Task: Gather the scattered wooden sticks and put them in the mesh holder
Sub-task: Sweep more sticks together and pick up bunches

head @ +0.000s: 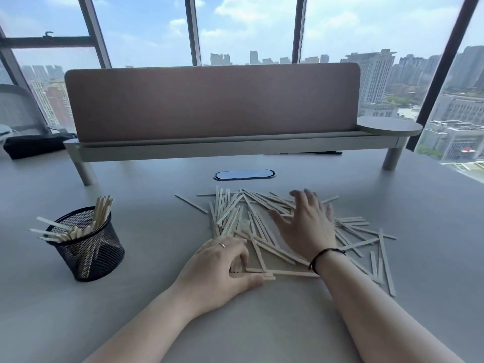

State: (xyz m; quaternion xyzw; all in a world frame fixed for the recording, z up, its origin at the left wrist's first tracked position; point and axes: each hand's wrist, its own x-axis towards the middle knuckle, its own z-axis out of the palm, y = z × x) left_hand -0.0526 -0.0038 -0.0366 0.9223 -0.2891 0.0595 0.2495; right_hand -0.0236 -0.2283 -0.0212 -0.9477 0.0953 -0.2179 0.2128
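Observation:
Many pale wooden sticks lie scattered in a heap on the grey table, in front of me at centre. My left hand, with a ring on one finger, is curled at the heap's near edge with several sticks gathered under its fingers and thumb. My right hand, a black band at the wrist, lies flat over the heap's right half with fingers spread. The black mesh holder stands at the left, apart from both hands, and has several sticks leaning in it.
A brown desk divider on a raised shelf crosses the table's far side. An oval cable port sits just beyond the heap. A black pouch lies at the far left. Windows are behind.

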